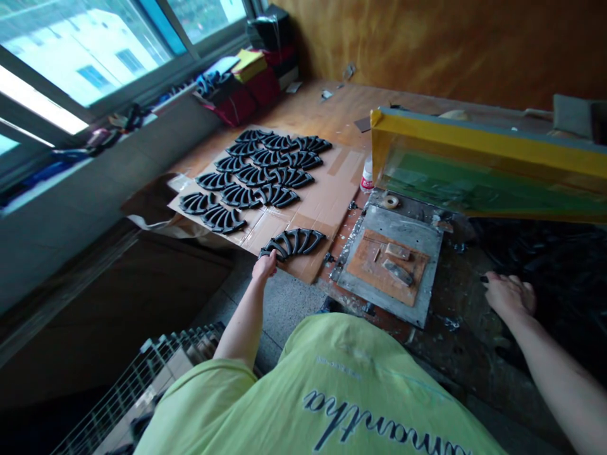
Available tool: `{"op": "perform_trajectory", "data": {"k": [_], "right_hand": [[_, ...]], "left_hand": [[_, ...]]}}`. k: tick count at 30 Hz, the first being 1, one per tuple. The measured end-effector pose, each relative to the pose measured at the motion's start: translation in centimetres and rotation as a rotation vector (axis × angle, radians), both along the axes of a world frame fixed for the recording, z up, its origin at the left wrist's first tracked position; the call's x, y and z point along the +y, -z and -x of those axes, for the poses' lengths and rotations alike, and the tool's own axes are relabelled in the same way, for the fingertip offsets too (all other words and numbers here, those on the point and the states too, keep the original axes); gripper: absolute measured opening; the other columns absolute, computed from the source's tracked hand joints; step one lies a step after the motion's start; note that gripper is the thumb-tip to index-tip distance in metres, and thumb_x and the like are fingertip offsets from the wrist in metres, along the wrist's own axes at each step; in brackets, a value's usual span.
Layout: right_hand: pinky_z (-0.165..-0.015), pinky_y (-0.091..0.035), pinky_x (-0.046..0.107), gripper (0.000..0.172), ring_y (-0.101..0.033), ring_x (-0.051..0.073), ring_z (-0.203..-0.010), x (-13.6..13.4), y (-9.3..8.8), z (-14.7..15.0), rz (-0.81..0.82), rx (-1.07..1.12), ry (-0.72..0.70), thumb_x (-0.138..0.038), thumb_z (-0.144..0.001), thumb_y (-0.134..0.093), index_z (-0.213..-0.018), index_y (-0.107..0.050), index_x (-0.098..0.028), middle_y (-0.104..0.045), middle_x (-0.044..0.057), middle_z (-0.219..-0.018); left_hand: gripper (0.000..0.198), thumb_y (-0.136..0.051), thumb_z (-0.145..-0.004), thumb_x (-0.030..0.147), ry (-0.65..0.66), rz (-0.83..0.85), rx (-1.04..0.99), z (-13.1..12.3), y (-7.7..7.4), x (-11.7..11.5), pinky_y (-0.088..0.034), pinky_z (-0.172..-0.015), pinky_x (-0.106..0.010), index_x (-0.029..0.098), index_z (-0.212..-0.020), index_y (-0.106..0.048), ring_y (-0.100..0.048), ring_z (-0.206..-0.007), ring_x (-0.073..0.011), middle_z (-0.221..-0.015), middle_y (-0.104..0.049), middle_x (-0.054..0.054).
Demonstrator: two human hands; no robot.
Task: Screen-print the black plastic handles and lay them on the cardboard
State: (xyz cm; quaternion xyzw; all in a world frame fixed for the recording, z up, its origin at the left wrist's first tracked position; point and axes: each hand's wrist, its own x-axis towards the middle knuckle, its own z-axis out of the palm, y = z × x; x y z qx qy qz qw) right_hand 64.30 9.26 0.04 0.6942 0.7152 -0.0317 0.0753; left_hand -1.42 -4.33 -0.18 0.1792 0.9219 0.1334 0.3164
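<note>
At the front edge of a cardboard sheet (303, 220), my left hand (265, 265) is closed on the left end of a fan-shaped row of curved black pieces (296, 242). Whether it grips just one piece cannot be made out. Behind it, several more fans of the same black pieces (251, 170) lie on the cardboard. Over on the right, my right hand (512, 294) is closed, with the dark tip of a small black piece (484, 279) sticking out by the thumb. It is beside a dark heap of black pieces (559, 272), hard to see in shadow.
A metal plate (427, 253) between my hands carries a brown board (363, 265) with small blocks. Behind stand a roll of tape (391, 201), a small bottle (367, 175) and a raised yellow-edged screen frame (488, 142). A wire rack (128, 392) is low at left.
</note>
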Motion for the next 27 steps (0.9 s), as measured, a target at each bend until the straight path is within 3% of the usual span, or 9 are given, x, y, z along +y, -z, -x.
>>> {"op": "perform_trajectory", "data": {"k": [2,5,9,12,16,20,23,27], "right_hand": [[-0.076,-0.032,0.040,0.016,-0.056,0.029,-0.093,-0.2,0.0,-0.5,0.036,-0.097,-0.014,-0.011,-0.081,-0.059,-0.086,-0.066,-0.024,-0.068,0.017,-0.092],[-0.078,-0.036,0.041,0.021,-0.057,0.031,-0.097,-0.6,-0.4,-1.0,0.004,-0.082,0.028,-0.019,-0.086,-0.055,-0.103,-0.066,-0.025,-0.068,0.020,-0.100],[-0.070,-0.041,0.045,0.040,-0.060,0.036,-0.093,-1.5,-1.5,-1.3,-0.041,0.046,0.228,-0.037,-0.095,-0.039,-0.125,-0.060,-0.022,-0.065,0.026,-0.106],[-0.071,-0.044,0.046,0.050,-0.062,0.038,-0.091,-2.3,-1.9,-1.2,-0.089,0.157,0.402,-0.051,-0.094,-0.035,-0.131,-0.055,-0.023,-0.066,0.025,-0.107],[-0.080,-0.048,0.046,0.052,-0.064,0.039,-0.096,-3.1,-1.4,-0.8,-0.039,0.247,0.504,-0.056,-0.090,-0.036,-0.125,-0.057,-0.024,-0.067,0.020,-0.111],[-0.080,-0.050,0.048,0.063,-0.064,0.042,-0.095,-3.4,-0.8,0.0,0.054,0.188,0.524,-0.064,-0.087,-0.029,-0.127,-0.054,-0.022,-0.068,0.022,-0.103],[-0.075,-0.050,0.051,0.067,-0.063,0.045,-0.096,-3.3,-0.7,0.6,0.125,0.146,0.557,-0.067,-0.084,-0.027,-0.130,-0.052,-0.025,-0.066,0.025,-0.099],[-0.071,-0.046,0.053,0.062,-0.062,0.044,-0.102,-3.3,-0.5,1.1,0.107,0.176,0.669,-0.061,-0.079,-0.035,-0.134,-0.049,-0.035,-0.063,0.029,-0.098]], "left_hand": [[0.049,-0.048,-0.088,0.059,-0.002,0.022,0.127,-1.3,-0.6,-0.3,-0.051,-0.090,-0.049,0.015,-0.089,-0.070,-0.066,-0.103,-0.0370,-0.098,-0.071,-0.020],[0.049,-0.047,-0.089,0.057,0.076,-0.066,0.359,-4.7,-0.7,-0.6,-0.042,-0.103,-0.049,0.020,-0.118,-0.063,-0.051,-0.127,-0.0343,-0.130,-0.060,-0.018],[0.054,-0.053,-0.086,0.057,0.278,-0.158,0.535,-9.1,-0.1,0.8,-0.043,-0.102,-0.049,0.029,-0.132,-0.057,-0.044,-0.131,-0.0323,-0.147,-0.047,-0.010],[0.055,-0.053,-0.085,0.059,0.248,-0.068,0.451,-10.1,0.0,2.8,-0.041,-0.103,-0.054,0.030,-0.131,-0.058,-0.040,-0.133,-0.0352,-0.151,-0.043,-0.009],[0.061,-0.053,-0.082,0.064,0.182,0.017,0.341,-9.6,-0.5,5.1,-0.040,-0.101,-0.057,0.026,-0.130,-0.059,-0.042,-0.131,-0.0389,-0.147,-0.047,-0.014],[0.065,-0.059,-0.076,0.063,0.192,0.062,0.346,-9.0,-0.6,6.0,-0.042,-0.099,-0.056,0.021,-0.126,-0.059,-0.046,-0.127,-0.0403,-0.141,-0.051,-0.018],[0.067,-0.061,-0.074,0.062,0.319,0.041,0.404,-7.4,0.0,5.9,-0.043,-0.098,-0.053,0.018,-0.125,-0.060,-0.050,-0.123,-0.0395,-0.136,-0.054,-0.019],[0.067,-0.062,-0.073,0.064,0.596,-0.027,0.443,-2.7,0.2,6.1,-0.042,-0.100,-0.048,0.019,-0.122,-0.062,-0.049,-0.125,-0.0370,-0.138,-0.052,-0.019]]}}
